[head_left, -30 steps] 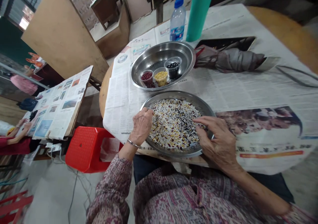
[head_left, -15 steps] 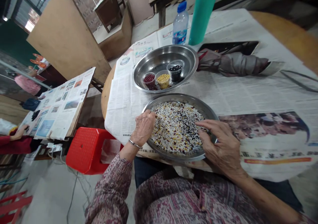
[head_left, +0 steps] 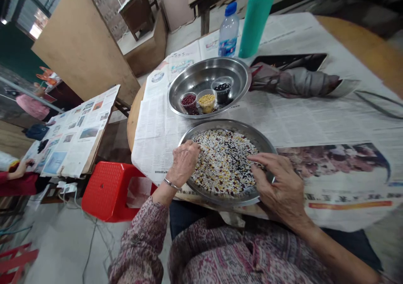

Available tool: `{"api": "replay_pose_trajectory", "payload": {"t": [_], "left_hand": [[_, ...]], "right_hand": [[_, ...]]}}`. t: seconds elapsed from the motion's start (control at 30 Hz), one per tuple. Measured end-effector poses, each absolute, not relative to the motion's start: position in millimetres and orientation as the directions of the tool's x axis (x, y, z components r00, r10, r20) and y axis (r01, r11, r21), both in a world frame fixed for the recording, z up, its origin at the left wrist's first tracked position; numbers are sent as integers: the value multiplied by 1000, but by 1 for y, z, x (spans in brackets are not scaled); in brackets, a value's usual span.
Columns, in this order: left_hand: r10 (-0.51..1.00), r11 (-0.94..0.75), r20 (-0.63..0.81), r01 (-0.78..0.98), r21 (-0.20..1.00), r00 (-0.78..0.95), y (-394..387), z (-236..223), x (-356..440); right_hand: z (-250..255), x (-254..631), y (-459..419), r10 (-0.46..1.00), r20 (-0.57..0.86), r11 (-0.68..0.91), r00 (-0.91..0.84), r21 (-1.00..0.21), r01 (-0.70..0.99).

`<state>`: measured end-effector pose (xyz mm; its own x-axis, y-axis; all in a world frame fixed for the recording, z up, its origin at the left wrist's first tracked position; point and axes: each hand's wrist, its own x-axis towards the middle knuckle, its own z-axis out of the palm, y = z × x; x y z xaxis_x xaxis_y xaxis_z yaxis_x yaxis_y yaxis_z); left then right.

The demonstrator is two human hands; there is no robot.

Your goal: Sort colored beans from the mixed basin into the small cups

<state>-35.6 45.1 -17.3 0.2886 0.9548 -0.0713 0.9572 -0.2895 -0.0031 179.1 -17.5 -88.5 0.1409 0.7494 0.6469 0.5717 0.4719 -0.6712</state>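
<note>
A steel basin (head_left: 267, 138) in front of me holds a mix of white rice grains (head_left: 220, 162) with red, yellow and black beans. My left hand (head_left: 185, 158), a bangle on its wrist, is over the basin's left side with fingers curled closed; what they hold, if anything, is hidden. Over the right side, my right hand (head_left: 277, 181) has its thumb and forefinger apart, fingertips at the mix. Behind, a second steel basin (head_left: 201, 74) holds a cup of red beans (head_left: 189, 102), a cup of yellow beans (head_left: 207, 102) and a cup of black beans (head_left: 222, 91).
Newspaper (head_left: 315, 120) covers the table. A blue-capped bottle (head_left: 228, 30), a green bottle (head_left: 258, 19), a folded umbrella (head_left: 296, 80) and a dark tablet-like object (head_left: 311, 60) stand or lie farther back. A red stool (head_left: 107, 189) is at left; another person's arm (head_left: 17, 172) rests at a neighbouring table.
My left hand has shifted very slightly right over the basin. My right hand and the basins look almost the same.
</note>
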Motion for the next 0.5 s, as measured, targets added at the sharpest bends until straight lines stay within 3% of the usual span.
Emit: {"api": "replay_pose_trajectory", "payload": {"t": [0.5], "left_hand": [[951, -294, -105, 955, -22, 290, 41, -16, -37]], "right_hand": [[-86, 179, -20, 780, 612, 442, 129, -686, 578]]}}
